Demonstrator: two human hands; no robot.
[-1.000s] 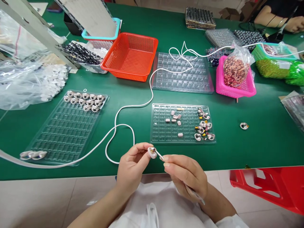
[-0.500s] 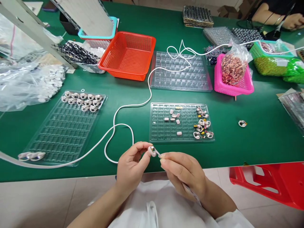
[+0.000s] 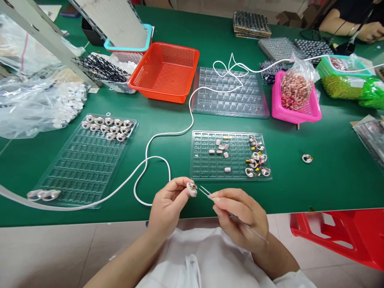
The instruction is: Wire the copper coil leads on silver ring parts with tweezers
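Note:
Between the thumb and fingers of my left hand (image 3: 168, 208) is a small white and silver earbud housing (image 3: 191, 190), its open side facing right. My right hand (image 3: 243, 216) grips a pair of metal tweezers (image 3: 207, 193). The tweezer tips are parted, just right of the housing and not touching it. Beyond my hands lies a clear plastic tray (image 3: 210, 172). Several small pinkish-white blocks (image 3: 226, 155) rest in its middle, and several housings with yellow bits (image 3: 257, 158) are along its right side.
Another clear tray (image 3: 81, 168) at left carries silver housings (image 3: 115, 129). A white cable (image 3: 147, 160) winds across the table. Behind are an orange basket (image 3: 165, 96), a tray stack (image 3: 231, 104) and a pink basket (image 3: 295, 117). One loose housing (image 3: 307, 158) lies right; a red stool (image 3: 339, 236) stands below.
The tweezers have drawn back to the right from the housing, and their tips have spread apart. My left hand keeps hold of the housing, which has turned slightly.

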